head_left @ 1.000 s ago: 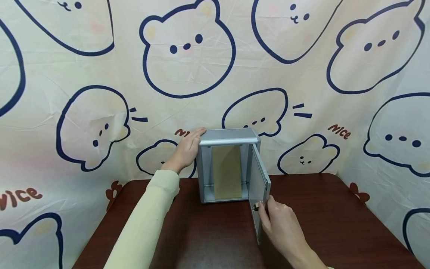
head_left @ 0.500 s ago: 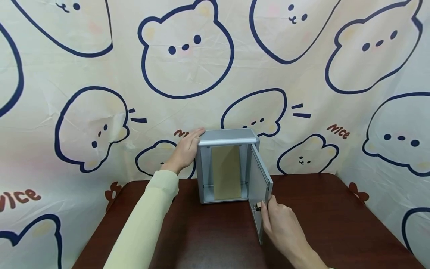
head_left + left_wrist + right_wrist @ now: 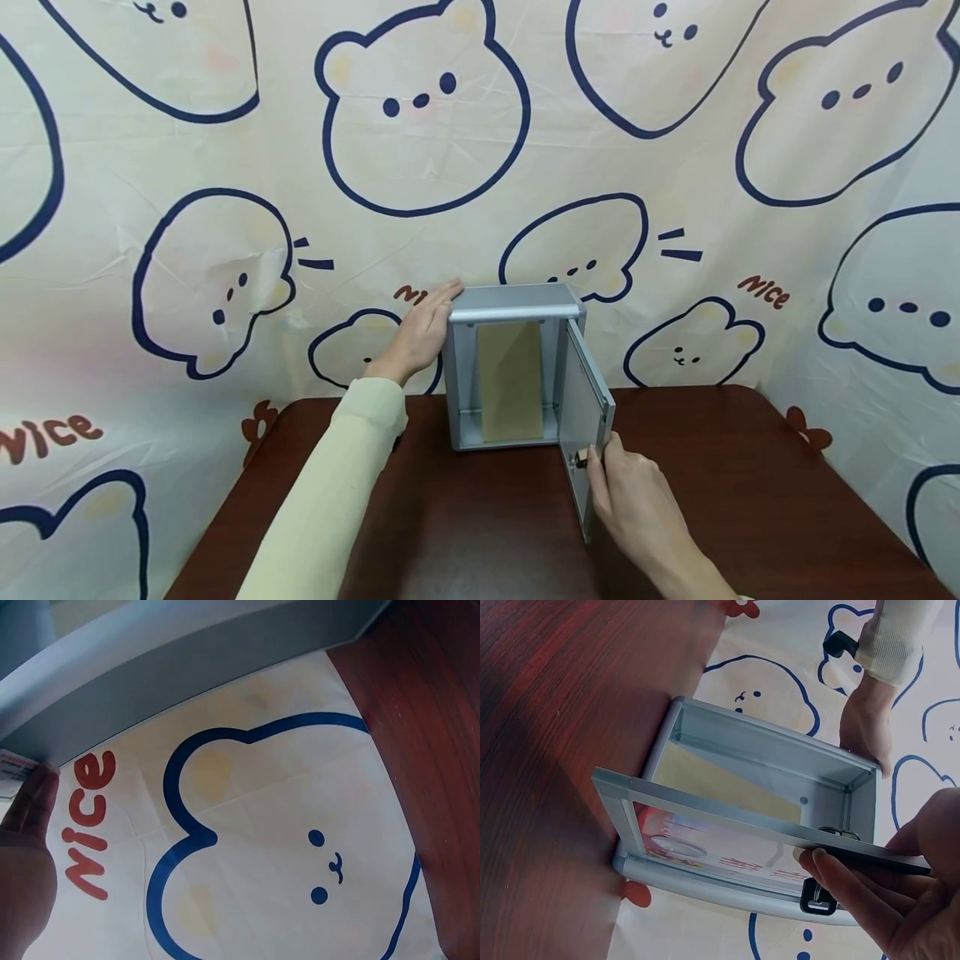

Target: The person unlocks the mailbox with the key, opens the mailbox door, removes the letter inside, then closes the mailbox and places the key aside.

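A grey metal box [image 3: 517,300] stands upright on the table, its hinged door [image 3: 583,400] swung out toward me on the right side. My left hand [image 3: 414,340] rests on the box's top left edge with its fingers fairly straight. With its thumb and fingers, my right hand [image 3: 637,504] pinches the free edge of the door. In the right wrist view, the fingers lie beside a black lock [image 3: 808,889] on the door's outer face, which carries a window with red print. Inside the box leans a flat tan panel [image 3: 510,383].
The dark red-brown wooden table [image 3: 480,533] spreads around the box. Behind it and at both sides hangs a pale cloth [image 3: 420,175] printed with blue-outlined bears. The left wrist view shows a white label [image 3: 13,766] near the left fingertips.
The right hand has swung the door slightly farther open, to the right. The left hand stays at the same corner of the box. The head view has shifted a little.
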Action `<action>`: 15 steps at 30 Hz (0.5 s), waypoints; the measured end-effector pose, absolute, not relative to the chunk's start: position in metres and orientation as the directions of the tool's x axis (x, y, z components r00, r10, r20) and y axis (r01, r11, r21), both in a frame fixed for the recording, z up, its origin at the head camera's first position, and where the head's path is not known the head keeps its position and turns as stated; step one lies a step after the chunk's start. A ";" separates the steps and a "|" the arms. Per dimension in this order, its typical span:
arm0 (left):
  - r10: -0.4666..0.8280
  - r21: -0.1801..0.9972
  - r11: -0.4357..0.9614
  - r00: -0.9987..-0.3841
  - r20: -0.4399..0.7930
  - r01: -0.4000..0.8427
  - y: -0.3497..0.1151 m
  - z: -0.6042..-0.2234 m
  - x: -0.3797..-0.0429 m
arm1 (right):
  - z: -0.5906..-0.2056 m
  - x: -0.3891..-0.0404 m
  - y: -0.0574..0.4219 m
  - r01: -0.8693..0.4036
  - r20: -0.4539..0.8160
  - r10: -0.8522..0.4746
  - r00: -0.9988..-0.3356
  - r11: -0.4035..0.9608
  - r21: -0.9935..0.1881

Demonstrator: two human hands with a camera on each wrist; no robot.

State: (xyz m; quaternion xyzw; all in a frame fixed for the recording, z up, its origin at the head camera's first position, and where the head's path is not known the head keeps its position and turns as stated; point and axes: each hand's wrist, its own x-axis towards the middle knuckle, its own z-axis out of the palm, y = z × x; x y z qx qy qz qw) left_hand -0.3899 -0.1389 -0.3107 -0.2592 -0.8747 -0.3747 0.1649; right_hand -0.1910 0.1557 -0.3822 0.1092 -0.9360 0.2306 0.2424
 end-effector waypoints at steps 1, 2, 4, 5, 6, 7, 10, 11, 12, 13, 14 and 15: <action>0.329 0.571 0.584 -0.811 0.484 0.577 -0.139 -0.311 -0.390 | -0.382 -0.191 0.156 -0.314 0.502 -0.091 -0.860 0.869 -0.381; 0.326 0.573 0.582 -0.811 0.485 0.577 -0.138 -0.311 -0.390 | -0.382 -0.191 0.156 -0.313 0.501 -0.089 -0.861 0.869 -0.383; 0.318 0.576 0.577 -0.809 0.494 0.578 -0.138 -0.312 -0.389 | -0.382 -0.190 0.156 -0.313 0.503 -0.087 -0.860 0.869 -0.383; 0.308 0.578 0.576 -0.809 0.501 0.578 -0.138 -0.312 -0.388 | -0.382 -0.190 0.157 -0.313 0.503 -0.087 -0.860 0.869 -0.383; 0.297 0.576 0.576 -0.806 0.513 0.579 -0.139 -0.313 -0.388 | -0.383 -0.190 0.157 -0.312 0.503 -0.087 -0.860 0.869 -0.383; 0.282 0.567 0.578 -0.795 0.537 0.587 -0.139 -0.313 -0.387 | -0.383 -0.190 0.157 -0.312 0.501 -0.087 -0.861 0.869 -0.385; 0.172 0.561 0.569 -0.754 0.634 0.602 -0.143 -0.313 -0.382 | -0.383 -0.190 0.157 -0.309 0.491 -0.085 -0.867 0.865 -0.395; 0.125 0.561 0.564 -0.735 0.667 0.605 -0.144 -0.314 -0.380 | -0.383 -0.190 0.157 -0.310 0.490 -0.085 -0.867 0.863 -0.398; 0.082 0.561 0.559 -0.714 0.695 0.610 -0.145 -0.315 -0.376 | -0.383 -0.191 0.157 -0.312 0.490 -0.086 -0.868 0.861 -0.401; 0.044 0.557 0.551 -0.688 0.724 0.621 -0.146 -0.317 -0.373 | -0.383 -0.191 0.158 -0.314 0.491 -0.087 -0.867 0.860 -0.402; 0.013 0.556 0.544 -0.668 0.744 0.629 -0.146 -0.319 -0.369 | -0.383 -0.191 0.158 -0.318 0.495 -0.088 -0.864 0.859 -0.402; -0.006 0.549 0.538 -0.649 0.761 0.640 -0.146 -0.322 -0.365 | -0.383 -0.191 0.158 -0.321 0.500 -0.088 -0.861 0.859 -0.400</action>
